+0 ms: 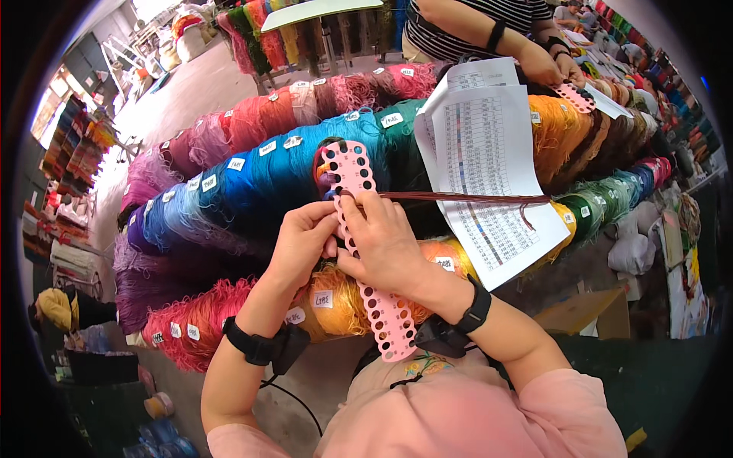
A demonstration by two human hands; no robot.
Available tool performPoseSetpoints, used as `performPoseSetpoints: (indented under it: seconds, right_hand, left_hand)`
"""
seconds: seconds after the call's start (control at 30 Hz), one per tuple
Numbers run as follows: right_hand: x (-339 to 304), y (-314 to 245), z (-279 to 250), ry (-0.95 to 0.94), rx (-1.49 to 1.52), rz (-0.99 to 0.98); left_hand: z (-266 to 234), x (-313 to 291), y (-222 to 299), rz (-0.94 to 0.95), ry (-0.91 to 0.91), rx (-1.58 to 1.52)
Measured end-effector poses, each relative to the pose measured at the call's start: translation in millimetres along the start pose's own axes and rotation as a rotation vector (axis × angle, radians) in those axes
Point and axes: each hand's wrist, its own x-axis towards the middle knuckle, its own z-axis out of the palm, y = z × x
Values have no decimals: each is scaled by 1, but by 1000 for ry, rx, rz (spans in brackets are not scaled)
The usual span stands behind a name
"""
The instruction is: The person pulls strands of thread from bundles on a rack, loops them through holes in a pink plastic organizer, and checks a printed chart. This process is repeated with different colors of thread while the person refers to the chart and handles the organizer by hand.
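Note:
A long pink thread card with round holes along both edges lies lengthwise in front of me. My left hand is closed at the card's left edge, thumb and fingers pinched together; its fingertips are partly hidden. Across the middle of the card, my right hand is closed around it from the right. A bundle of dark brown thread runs from beside the right fingertips to the right, over printed paper sheets, its loose end hanging down. Dark and coloured threads are looped at the card's upper left edge.
Rows of coloured thread hanks with white tags surround the card: blue, red, yellow and orange. At the upper right a co-worker's hands hold another pink card. A cardboard box stands at lower right.

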Motion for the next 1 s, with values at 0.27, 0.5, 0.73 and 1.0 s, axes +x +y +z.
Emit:
performPoseSetpoints:
  seconds: [0.27,0.5,0.73,1.0]
  right_hand:
    - [-2,2,-4,82,97,14]
    - [3,10,-7,149,307,35]
    - [1,12,-3,130,387,78]
    - [-3,13,0,75,394,88]
  left_hand:
    - [2,6,0,24,-49,-145]
    - [10,7,6,44,-24,-157]
    - [2,3,11,20,51,-95]
    - [-14,-5,13,-118,57,-300]
